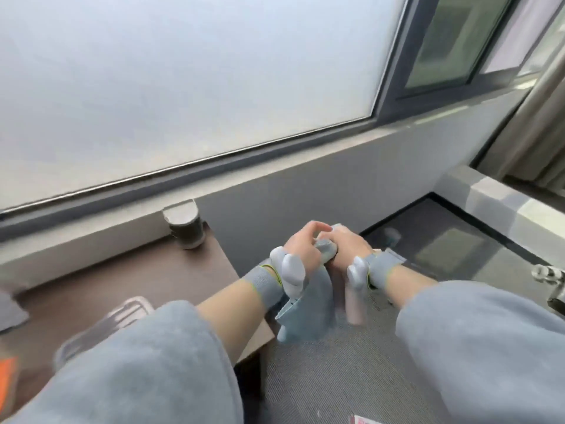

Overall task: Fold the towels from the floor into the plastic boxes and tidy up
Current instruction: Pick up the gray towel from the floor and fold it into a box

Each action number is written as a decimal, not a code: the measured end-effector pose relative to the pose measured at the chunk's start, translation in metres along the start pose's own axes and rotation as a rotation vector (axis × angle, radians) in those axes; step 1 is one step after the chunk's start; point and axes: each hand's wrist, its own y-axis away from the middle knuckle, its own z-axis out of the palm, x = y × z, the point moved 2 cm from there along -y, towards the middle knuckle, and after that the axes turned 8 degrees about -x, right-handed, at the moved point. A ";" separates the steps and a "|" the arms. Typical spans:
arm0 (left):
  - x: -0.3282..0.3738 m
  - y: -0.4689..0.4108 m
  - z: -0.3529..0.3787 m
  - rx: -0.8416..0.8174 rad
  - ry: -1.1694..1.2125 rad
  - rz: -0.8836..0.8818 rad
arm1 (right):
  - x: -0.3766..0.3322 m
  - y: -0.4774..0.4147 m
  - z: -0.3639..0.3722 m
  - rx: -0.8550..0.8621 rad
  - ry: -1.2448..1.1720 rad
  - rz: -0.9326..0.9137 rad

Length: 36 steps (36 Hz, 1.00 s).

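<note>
Both hands (324,249) together, clamped on blue-grey towel (308,310); no writing legible.

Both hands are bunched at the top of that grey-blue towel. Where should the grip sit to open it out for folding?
Judging from its pose, the grey-blue towel hangs crumpled below the left hand and right hand, with a stitched hem edge showing at its lower left. Keep one hand pinching the top and slide the other sideways along the upper edge to a corner, so it probably hangs flat.
</note>
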 end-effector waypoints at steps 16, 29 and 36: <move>0.025 0.191 -0.205 0.645 -0.081 -0.092 | -0.203 -0.032 0.057 0.056 -0.363 -0.266; 0.068 0.271 -0.234 0.704 -0.555 -0.258 | -0.338 0.002 0.009 0.101 -0.210 -0.913; 0.072 0.301 -0.240 0.768 -0.554 -0.346 | -0.363 0.014 0.001 -0.365 -0.049 -1.108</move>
